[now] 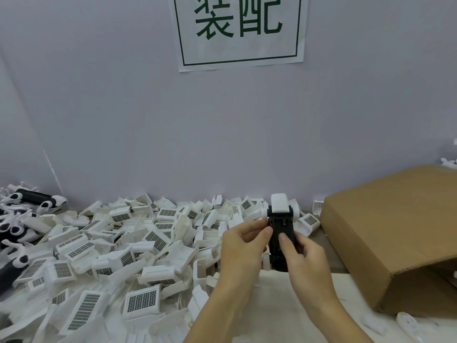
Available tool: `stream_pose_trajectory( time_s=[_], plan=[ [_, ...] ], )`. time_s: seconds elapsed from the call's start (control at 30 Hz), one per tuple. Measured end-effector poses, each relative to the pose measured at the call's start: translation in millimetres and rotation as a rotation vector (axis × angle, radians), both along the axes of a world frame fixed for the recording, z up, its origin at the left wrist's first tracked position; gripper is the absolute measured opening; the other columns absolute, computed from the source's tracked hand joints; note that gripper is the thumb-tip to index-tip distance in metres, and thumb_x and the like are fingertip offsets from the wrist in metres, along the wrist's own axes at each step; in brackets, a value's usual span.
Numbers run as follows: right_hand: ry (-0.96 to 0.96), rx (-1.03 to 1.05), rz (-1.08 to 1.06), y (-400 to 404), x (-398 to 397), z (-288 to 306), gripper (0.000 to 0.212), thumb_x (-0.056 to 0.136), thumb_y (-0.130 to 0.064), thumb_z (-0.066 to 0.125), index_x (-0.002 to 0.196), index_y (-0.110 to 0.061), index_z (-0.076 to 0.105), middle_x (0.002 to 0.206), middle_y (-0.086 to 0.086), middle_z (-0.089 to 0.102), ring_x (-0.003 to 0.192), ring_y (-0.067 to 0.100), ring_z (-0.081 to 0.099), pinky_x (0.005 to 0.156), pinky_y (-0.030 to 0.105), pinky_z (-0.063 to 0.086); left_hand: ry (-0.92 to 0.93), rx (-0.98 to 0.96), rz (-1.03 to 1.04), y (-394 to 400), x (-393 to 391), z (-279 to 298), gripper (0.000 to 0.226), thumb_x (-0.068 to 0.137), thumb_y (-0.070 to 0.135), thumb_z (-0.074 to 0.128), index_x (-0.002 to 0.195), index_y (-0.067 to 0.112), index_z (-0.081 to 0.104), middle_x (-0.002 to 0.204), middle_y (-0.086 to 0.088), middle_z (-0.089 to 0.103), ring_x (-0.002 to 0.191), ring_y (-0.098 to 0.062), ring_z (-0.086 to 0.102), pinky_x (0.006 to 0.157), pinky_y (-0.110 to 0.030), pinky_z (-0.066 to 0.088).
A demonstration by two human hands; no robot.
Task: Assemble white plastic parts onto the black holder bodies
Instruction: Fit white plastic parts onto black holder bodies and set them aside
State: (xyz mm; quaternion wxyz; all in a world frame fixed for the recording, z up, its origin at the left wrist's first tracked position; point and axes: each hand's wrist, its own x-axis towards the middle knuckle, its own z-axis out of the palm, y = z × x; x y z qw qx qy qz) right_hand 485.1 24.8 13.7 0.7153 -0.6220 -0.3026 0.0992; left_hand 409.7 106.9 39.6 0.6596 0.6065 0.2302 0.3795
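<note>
Two bare hands meet just above the middle of a desk (329,246), holding one black holder body (282,240) upright between them. The left hand (241,246) comes in from the lower centre, its forearm angled up and to the right; its grip is pinching, with the thumb tip pressed on the body's left edge and the fingers curled behind it. The right hand (303,253) mirrors it from the right, thumb pressed flat on the dark front face and fingers wrapped round the far side. A white plastic part (279,202) sits on the top end of the body, and smaller white pieces show at its lower left corner.

To the left, a deep loose pile of white parts (111,256), many with grey gridded panels, covers the desk up to the wall. At the far left lies a heap of black-and-white assembled pieces (22,219). To the right, a brown cardboard box (385,238) lies on its side, its opening facing the lower right; what is inside cannot be made out. A pale wall behind carries a paper sign (238,30) with green characters.
</note>
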Motion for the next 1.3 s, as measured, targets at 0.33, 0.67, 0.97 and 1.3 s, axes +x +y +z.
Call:
stream_pose_trajectory(
  time_s=[0.33,0.67,0.97,1.3],
  plan=[
    [0.091,0.09,0.098,-1.8,-2.5,6.1,0.026,0.102,-0.012,0.052,0.109,-0.026,0.072,0.096,-0.005,0.078,0.091,0.006,0.072,0.071,0.017,0.054,0.102,-0.046,0.015,-1.8,-1.7,2.0,0.009,0.09,0.025,0.075,0.094,0.017,0.073,0.093,-0.003,0.078,0.092,-0.019,0.075,0.094,-0.049,0.057],
    [0.087,0.112,0.204,-3.2,-6.0,11.8,0.027,0.103,-0.021,0.049,0.114,-0.02,0.073,0.107,0.002,0.075,0.1,0.012,0.072,0.076,0.02,0.056,0.084,-0.09,-0.204,-2.8,-6.9,9.3,0.041,0.105,0.036,0.049,0.079,0.034,0.081,0.087,0.003,0.079,0.081,-0.009,0.076,0.062,-0.018,0.057],
    [-0.071,0.006,-0.006,0.8,-6.1,0.6,0.025,0.101,-0.024,0.055,0.121,-0.035,0.065,0.117,-0.017,0.064,0.108,-0.007,0.058,0.088,0.016,0.047,-0.042,-0.236,0.024,20.7,-16.9,17.2,0.035,0.106,0.04,0.045,0.114,0.016,0.069,0.1,-0.012,0.078,0.093,-0.025,0.076,0.076,-0.04,0.06],
    [-0.362,-0.526,0.184,9.4,-4.5,-23.5,0.033,0.1,-0.026,0.059,0.133,-0.025,0.062,0.119,-0.013,0.066,0.109,-0.003,0.058,0.088,0.009,0.043,-0.183,-0.381,0.161,36.7,-26.4,17.2,0.035,0.104,0.035,0.044,0.105,0.013,0.072,0.091,-0.015,0.078,0.06,-0.015,0.069,0.045,-0.02,0.049]
  ],
)
